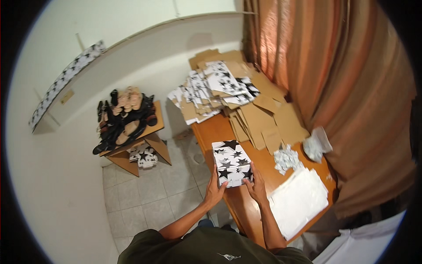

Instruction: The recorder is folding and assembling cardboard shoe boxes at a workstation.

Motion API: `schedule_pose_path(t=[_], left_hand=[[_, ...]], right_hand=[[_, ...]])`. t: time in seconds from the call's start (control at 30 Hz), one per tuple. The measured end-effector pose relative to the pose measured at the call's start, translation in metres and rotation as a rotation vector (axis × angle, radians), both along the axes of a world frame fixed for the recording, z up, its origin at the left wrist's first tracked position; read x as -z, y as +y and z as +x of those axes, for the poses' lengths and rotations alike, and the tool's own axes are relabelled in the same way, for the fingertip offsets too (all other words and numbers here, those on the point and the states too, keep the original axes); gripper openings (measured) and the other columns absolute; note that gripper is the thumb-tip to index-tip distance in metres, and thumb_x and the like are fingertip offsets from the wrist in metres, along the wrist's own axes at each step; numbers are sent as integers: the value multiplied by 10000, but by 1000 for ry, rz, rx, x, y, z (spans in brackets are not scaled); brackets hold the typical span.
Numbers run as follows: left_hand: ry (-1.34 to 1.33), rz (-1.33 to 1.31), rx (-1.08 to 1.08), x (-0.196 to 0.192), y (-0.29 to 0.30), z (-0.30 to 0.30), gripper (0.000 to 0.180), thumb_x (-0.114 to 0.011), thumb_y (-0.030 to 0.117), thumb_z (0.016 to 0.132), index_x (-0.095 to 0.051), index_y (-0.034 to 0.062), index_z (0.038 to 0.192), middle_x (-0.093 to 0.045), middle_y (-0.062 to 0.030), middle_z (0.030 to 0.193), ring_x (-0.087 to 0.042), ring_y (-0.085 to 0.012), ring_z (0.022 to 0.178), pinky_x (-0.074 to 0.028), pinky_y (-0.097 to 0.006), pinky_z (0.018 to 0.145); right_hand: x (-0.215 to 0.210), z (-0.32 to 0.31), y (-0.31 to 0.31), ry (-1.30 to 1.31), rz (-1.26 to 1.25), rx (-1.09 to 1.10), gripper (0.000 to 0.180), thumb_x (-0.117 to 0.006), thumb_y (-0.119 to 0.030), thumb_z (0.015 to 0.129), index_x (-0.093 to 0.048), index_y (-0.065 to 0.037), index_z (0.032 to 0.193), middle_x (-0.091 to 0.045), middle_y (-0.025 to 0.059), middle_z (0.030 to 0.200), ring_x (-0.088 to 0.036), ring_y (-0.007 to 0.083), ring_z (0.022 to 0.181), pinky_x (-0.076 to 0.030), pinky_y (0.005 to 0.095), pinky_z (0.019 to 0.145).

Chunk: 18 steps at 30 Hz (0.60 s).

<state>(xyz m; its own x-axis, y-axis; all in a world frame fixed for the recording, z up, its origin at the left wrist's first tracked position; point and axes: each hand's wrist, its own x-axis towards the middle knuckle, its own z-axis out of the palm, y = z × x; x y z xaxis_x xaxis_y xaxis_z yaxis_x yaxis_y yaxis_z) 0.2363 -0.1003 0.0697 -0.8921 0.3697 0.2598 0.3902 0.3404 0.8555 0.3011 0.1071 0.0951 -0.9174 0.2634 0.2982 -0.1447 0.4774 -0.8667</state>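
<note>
White starred box (232, 163) is sitting near frame centre, left hand (214, 190) and right hand (257, 186) clasping its sides; shoes (127, 131) are lying left.

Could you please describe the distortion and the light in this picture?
Head view: the corners are black and the patterned strip bends; same view: the curtain glows in one patch, the white sheets look washed out, and a soft shadow falls on the wall; the starred box looks fairly sharp.
</note>
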Motion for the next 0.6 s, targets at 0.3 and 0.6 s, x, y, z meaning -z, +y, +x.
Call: schedule_pose_path(t=[0.3,0.6], left_hand=[[83,139,-272,-111,-123,-27,846,-689,274,983,-195,65,1637,-530,-228,1375,-579,-335,1206,-492,-404,979],[570,47,-428,-258,-285,-82,842,-748,215,938,-276,106,1626,-462,-193,1307,-587,-284,1128,-531,-386,948]], right_hand=[[-108,-77,-117,316,129,-126,797,-787,-17,844,-417,-64,1548,-602,201,1355,-633,338,1149,-544,393,909],[-247,-157,-270,608,181,-227,840,-808,-14,821,-418,-118,1557,-638,195,1270,-649,350,1066,-544,416,835]])
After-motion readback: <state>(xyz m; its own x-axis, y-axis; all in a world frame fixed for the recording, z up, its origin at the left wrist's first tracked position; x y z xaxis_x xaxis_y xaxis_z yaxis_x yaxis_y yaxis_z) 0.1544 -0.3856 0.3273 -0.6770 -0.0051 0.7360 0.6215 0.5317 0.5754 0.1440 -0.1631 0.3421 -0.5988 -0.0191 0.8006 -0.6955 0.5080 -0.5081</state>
